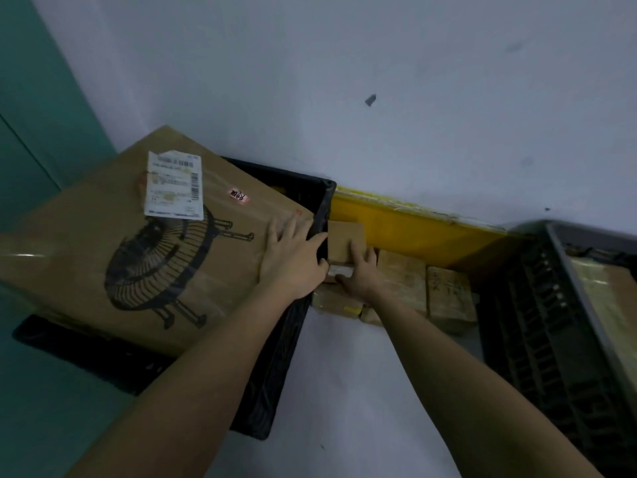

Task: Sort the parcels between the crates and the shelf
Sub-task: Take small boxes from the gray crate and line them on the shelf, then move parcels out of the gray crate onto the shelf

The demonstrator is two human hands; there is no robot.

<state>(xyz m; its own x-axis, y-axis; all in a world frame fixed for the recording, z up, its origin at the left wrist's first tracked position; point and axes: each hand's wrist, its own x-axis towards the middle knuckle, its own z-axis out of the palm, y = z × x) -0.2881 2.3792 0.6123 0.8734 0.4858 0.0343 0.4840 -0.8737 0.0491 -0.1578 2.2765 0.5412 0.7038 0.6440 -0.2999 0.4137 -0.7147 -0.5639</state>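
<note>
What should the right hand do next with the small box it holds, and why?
Probably lift the small box straight up. The right hand already grips it, and it sits tight between the black crate and other parcels, while the left hand rests on the large box.

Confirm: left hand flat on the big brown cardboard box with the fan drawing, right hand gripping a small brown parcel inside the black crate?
Not inside. In the head view the right hand grips the small brown parcel on the floor beside the black crate. The left hand does lie flat on the fan box.
</note>
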